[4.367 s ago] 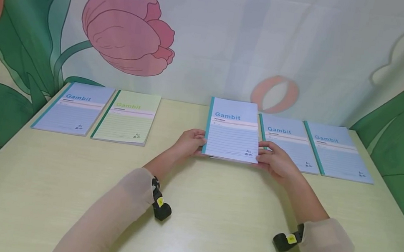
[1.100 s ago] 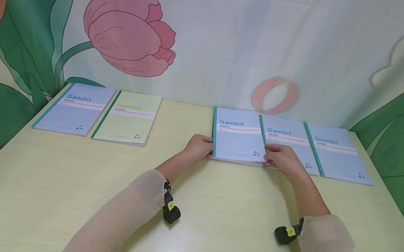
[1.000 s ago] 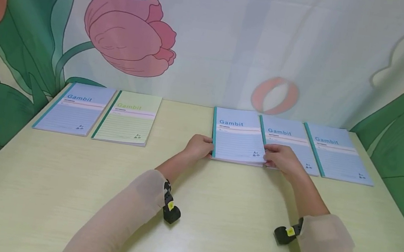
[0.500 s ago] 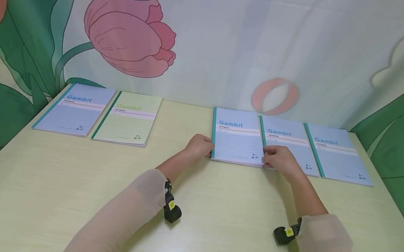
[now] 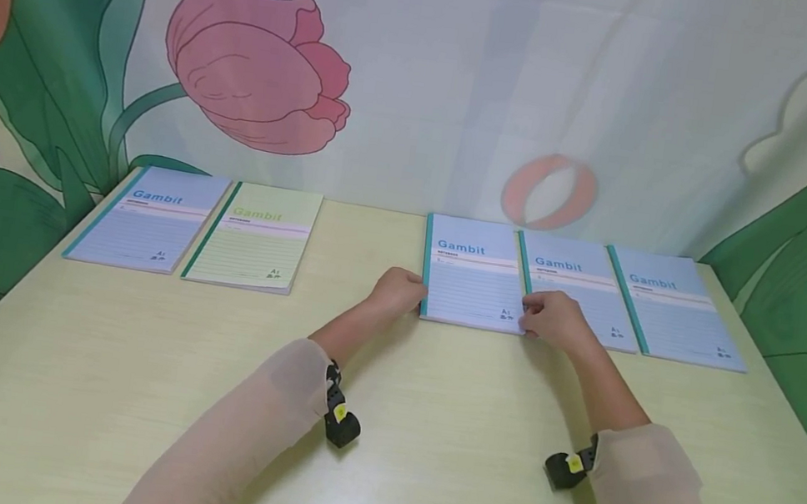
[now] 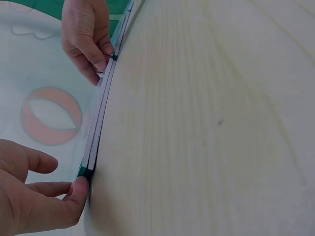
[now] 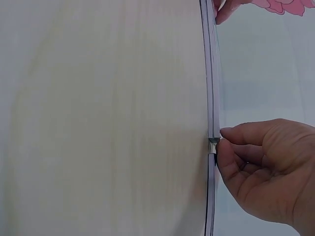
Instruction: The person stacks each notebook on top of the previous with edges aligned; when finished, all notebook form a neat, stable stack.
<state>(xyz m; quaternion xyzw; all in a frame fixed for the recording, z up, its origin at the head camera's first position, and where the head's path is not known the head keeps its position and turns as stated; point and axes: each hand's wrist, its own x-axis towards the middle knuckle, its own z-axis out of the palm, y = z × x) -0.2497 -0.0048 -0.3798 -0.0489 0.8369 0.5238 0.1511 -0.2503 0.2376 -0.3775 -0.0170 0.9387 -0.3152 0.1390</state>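
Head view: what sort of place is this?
Probably an indoor recording corner: a pale wood-grain table bearing blue and pale-green paper notebooks, a white flower-printed cloth-like backdrop behind it, and a small black camera at each wrist.

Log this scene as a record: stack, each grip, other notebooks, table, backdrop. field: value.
Stack: two notebooks, blue cover on top
Left grip: touches stack's spine side, near front corner
Right grip: fingertips at stack's right edge, near front corner; pinch unclear
Others, right of stack: blue notebook, then far-right blue notebook
Others, left of stack: yellow-green notebook, then far-left blue notebook
Table: pale wood grain
Backdrop: flower print
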